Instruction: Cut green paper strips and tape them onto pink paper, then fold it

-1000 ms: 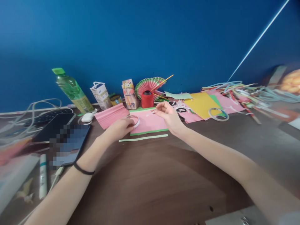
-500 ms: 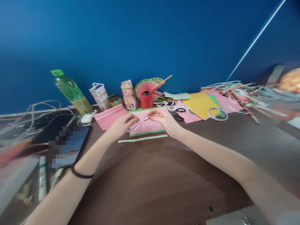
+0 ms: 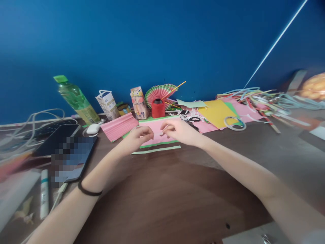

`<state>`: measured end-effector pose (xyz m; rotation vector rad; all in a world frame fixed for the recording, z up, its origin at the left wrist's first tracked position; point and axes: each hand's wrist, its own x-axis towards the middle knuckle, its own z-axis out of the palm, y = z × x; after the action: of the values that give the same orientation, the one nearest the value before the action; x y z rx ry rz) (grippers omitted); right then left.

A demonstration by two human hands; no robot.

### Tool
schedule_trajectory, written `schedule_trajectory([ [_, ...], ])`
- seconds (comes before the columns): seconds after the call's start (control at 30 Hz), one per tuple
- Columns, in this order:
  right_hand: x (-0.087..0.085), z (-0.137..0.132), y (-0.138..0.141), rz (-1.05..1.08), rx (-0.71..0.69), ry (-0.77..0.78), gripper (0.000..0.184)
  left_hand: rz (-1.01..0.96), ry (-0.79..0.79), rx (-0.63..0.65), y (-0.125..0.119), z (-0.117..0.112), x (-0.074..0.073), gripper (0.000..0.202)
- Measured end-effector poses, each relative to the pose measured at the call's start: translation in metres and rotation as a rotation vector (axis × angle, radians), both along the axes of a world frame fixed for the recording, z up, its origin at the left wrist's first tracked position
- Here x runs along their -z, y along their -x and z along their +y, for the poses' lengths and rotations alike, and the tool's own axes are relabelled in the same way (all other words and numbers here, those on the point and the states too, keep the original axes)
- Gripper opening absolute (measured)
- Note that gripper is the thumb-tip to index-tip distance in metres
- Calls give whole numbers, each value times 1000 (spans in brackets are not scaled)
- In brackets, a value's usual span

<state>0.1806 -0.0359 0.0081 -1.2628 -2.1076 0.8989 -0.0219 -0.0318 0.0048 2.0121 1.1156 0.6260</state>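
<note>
My left hand (image 3: pixel 138 139) hovers over the left part of a pink paper sheet (image 3: pixel 152 124) with green edges, its thumb and fingers pressed together. What they pinch, if anything, is too small to name. Across a short gap, my right hand (image 3: pixel 176 130) is over the right part of the sheet with fingers curled in. A tiny whitish spot shows at its fingertips; I cannot tell whether it is a held piece or a nail. A pale green paper strip (image 3: pixel 159 149) lies just in front of the sheet. Pleated pink paper (image 3: pixel 119 127) rests to the left.
Behind stand a red glue bottle (image 3: pixel 158 109), a paper fan (image 3: pixel 159 95), two small cartons and a green bottle (image 3: pixel 76 101). Black scissors (image 3: pixel 194 119), yellow paper (image 3: pixel 218 113) and a tape roll (image 3: pixel 235 123) lie right. A phone (image 3: pixel 78 159) and marker (image 3: pixel 44 195) are left.
My hands have drawn slightly apart. The white curved strip by my left hand and the small white piece between the hands no longer show clearly. My right fingers have curled in more.
</note>
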Motion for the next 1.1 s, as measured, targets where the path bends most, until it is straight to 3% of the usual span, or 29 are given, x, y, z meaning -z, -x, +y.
schedule_trajectory([
  [0.17, -8, 8, -21, -595, -89, -7, 9, 41, -10, -57, 0, 0, 2, 25],
  [0.3, -8, 11, -26, -809, -147, 95, 16, 129, -68, -68, -4, -1, 14, 22],
  [0.57, -5, 10, -18, -904, -190, 157, 20, 119, -175, -14, -21, -10, 40, 11],
  [0.9, 7, 20, -25, -754, -249, 303, 10, 61, -155, -25, -21, -9, 42, 10],
  [1.1, 1, 19, -26, -682, -263, 283, 6, 16, -97, -59, -24, -12, 37, 15],
])
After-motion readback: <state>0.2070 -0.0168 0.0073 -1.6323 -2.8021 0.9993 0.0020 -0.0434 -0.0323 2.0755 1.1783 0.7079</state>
